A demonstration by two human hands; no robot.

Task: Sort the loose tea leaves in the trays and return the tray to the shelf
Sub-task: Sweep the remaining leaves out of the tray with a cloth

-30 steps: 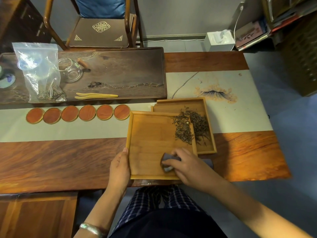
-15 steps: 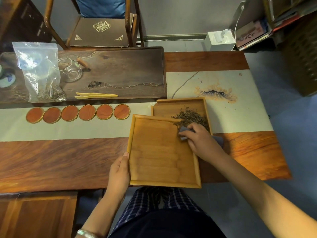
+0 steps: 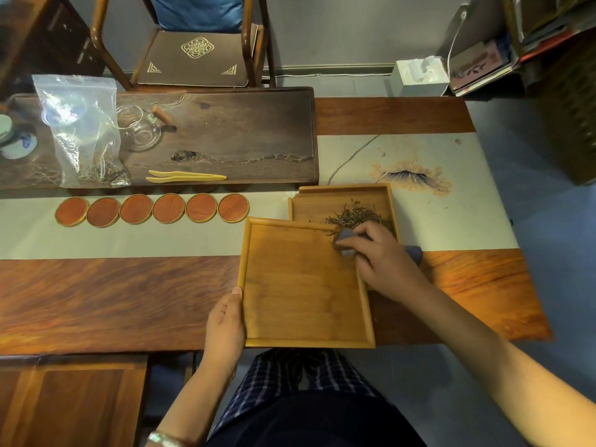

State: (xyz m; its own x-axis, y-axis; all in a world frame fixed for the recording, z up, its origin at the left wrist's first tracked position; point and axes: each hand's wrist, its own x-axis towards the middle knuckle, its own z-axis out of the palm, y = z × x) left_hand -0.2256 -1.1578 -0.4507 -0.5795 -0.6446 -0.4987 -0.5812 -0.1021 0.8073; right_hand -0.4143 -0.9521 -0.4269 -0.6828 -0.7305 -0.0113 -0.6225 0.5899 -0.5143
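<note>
Left hand (image 3: 225, 321): grips near tray's left rim.
Right hand (image 3: 383, 259): pinches grey cloth (image 3: 346, 241) at that tray's far right corner.
Near tray (image 3: 303, 285): square, smooth bamboo, overhanging worktop (image 3: 113, 291) front edge.
Far tray (image 3: 342, 201): partly underneath, holding dark wiry tea leaves (image 3: 354, 217).

Six round coasters (image 3: 151, 209), tongs (image 3: 185, 176)

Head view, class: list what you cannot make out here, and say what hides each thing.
- Near part of the far tray: covered by the near tray and right hand.
- Cloth: mostly under that hand.
- Left hand fingers: under the near tray.
- Bag contents: too small.
- Shelf: not shown.
</note>
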